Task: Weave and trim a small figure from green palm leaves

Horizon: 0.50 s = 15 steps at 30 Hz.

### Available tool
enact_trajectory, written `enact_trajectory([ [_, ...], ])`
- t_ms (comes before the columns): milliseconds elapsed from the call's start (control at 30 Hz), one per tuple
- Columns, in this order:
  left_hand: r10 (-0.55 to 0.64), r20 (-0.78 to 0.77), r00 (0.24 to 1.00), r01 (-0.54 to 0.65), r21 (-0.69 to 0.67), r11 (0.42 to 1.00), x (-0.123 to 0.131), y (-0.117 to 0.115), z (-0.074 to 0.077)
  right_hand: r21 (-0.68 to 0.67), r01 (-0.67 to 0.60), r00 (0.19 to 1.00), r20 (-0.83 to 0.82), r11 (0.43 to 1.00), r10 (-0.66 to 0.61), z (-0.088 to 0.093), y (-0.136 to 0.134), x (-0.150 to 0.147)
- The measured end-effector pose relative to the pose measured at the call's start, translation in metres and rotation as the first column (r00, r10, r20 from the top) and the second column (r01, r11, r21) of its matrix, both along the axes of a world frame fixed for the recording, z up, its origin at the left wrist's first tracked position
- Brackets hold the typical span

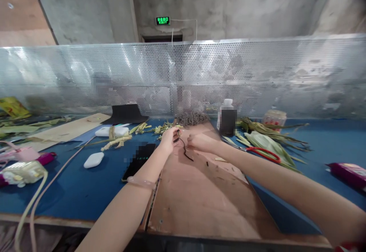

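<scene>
Both arms reach out over a brown wooden board [197,191] lying on a blue table [82,191]. My left hand [169,138] is closed in a pinch on a thin dark cord [185,152] that hangs down and trails onto the board. My right hand [197,141] is closed just to the right of it, near the same cord; what its fingers hold I cannot make out. A pale bracelet sits on my left wrist. A heap of brown cords [192,117] lies right behind the hands.
A black phone [140,159], white case [93,159] and white box [111,131] lie left. A dark bottle [227,118], red-handled scissors [263,153], green leaves [268,141] and a jar [273,117] stand right. A perforated metal screen [183,76] backs the table.
</scene>
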State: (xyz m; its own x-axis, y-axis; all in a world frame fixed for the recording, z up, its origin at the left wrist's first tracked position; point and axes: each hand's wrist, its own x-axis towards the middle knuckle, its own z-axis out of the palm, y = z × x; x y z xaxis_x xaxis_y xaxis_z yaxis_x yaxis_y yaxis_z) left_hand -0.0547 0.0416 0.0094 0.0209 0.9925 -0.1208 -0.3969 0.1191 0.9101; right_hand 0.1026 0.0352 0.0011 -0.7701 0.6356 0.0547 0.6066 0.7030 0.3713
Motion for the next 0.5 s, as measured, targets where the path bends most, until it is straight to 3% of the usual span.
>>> enact_trajectory([
  [167, -0.152, -0.001, 0.988, 0.152, 0.051, 0.987, 0.008, -0.012, 0.001, 0.027, -0.101, 0.993, 0.070, 0.995, 0.099, -0.013, -0.062, 0.024],
  [333, -0.299, 0.065, 0.952, 0.294, 0.071, 0.953, 0.015, -0.011, -0.001, 0.046, -0.163, 0.985, -0.048, 0.986, 0.165, -0.013, -0.123, 0.060],
  [400, -0.306, 0.140, 0.942, 0.295, 0.091, 0.951, 0.014, -0.009, -0.001, 0.002, -0.135, 0.988, -0.069, 0.991, 0.135, -0.004, -0.124, 0.070],
  [500, -0.312, 0.245, 0.918, 0.283, 0.146, 0.948, 0.006, -0.006, 0.005, -0.010, -0.019, 0.998, -0.057, 1.000, 0.019, 0.008, -0.098, 0.071],
])
